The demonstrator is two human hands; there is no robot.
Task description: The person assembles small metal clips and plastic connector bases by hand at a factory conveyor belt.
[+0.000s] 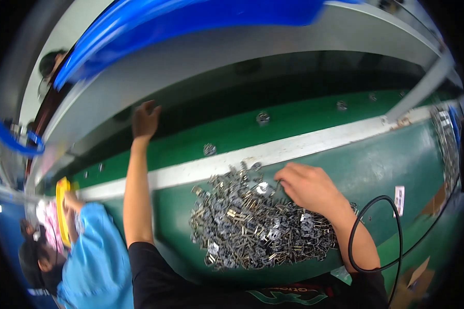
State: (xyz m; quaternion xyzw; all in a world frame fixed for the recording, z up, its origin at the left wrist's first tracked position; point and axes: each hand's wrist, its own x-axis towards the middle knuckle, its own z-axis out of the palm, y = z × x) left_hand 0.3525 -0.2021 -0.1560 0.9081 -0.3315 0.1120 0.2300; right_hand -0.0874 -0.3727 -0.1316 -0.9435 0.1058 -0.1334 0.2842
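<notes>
A large heap of small silvery metal parts [258, 221] lies on the green tabletop in front of me. My left hand [146, 121] is stretched far forward over the green conveyor belt, in shadow. Its fingers are bent and apart, and I see nothing in them. At the heap's upper right edge is my right hand [310, 188], its thumb and fingertips pinched together. A small dark metal part shows at those fingertips, its exact shape too small to make out.
Beyond a white rail [294, 147], the green belt [232, 136] carries several spaced metal parts. A black cable [351, 242] loops by my right forearm. At far right stands a stack of metal parts [447, 144]. A co-worker in blue [95, 257] sits left, near a yellow tray [63, 211].
</notes>
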